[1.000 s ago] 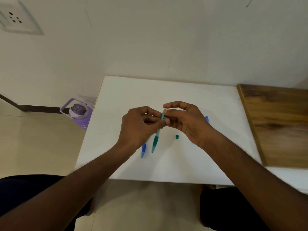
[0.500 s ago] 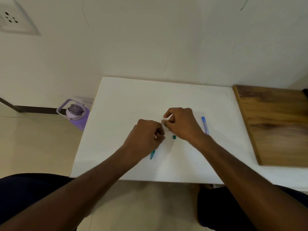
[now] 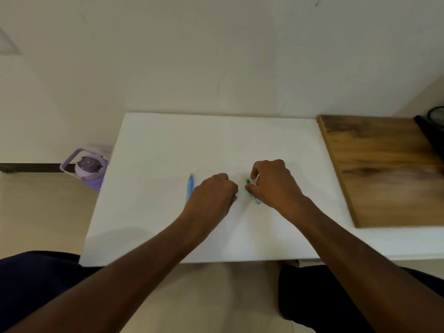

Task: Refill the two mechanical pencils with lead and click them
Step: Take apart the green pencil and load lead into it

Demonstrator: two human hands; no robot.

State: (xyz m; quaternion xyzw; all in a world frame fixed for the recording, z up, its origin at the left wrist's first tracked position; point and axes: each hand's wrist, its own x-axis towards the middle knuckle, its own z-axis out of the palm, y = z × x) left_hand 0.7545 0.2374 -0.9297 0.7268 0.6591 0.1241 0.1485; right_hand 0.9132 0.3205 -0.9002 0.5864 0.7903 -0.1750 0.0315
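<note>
The frame is blurred by motion. A blue mechanical pencil [image 3: 190, 188] lies on the white table [image 3: 156, 152], just left of my left hand [image 3: 213, 195]. That hand rests on the table with its fingers curled under, and what they hold, if anything, is hidden. A green mechanical pencil [image 3: 256, 200] lies slanted under my right hand [image 3: 274, 183]. The right thumb and forefinger pinch the pencil's upper green end [image 3: 247, 181]. The two hands are a small gap apart.
A wooden board [image 3: 384, 169] lies on the table's right side, with a dark object [image 3: 432, 131] at its far corner. A purple water bottle [image 3: 86, 168] stands on the floor left of the table. The wall runs along the table's far edge.
The green pencil went from upright between both hands down to the table, and is now under my right hand. My left hand has moved off it. The blue pencil now shows left of my left hand.
</note>
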